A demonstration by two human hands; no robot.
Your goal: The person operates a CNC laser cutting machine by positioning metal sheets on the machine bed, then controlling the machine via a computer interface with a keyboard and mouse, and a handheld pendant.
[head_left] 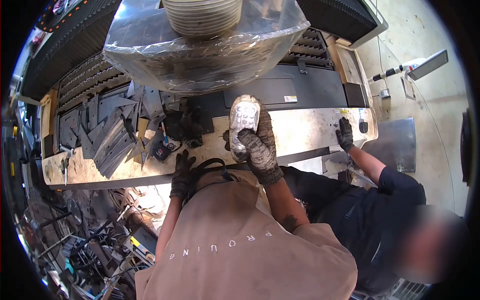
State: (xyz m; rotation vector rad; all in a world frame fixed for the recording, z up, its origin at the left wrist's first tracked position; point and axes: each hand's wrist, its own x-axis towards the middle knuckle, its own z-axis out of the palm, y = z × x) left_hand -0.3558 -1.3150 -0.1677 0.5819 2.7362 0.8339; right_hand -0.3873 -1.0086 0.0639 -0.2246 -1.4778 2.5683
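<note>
My right hand (260,147), in a speckled knit glove, holds a grey keypad remote (243,121) wrapped in clear film, upright over the front edge of the workbench (300,132). My left hand (182,172), in a dark glove, sits low against the bench's front edge, beside the black strap (210,162) of my tan apron. Whether its fingers grip the strap is unclear.
A co-worker in dark blue stands at my right, one gloved hand (345,134) resting on the bench. Cut grey metal pieces (112,130) lie piled at left. A plastic-wrapped machine part (200,45) hangs over the slatted bed behind. Clutter and cables fill the floor at lower left.
</note>
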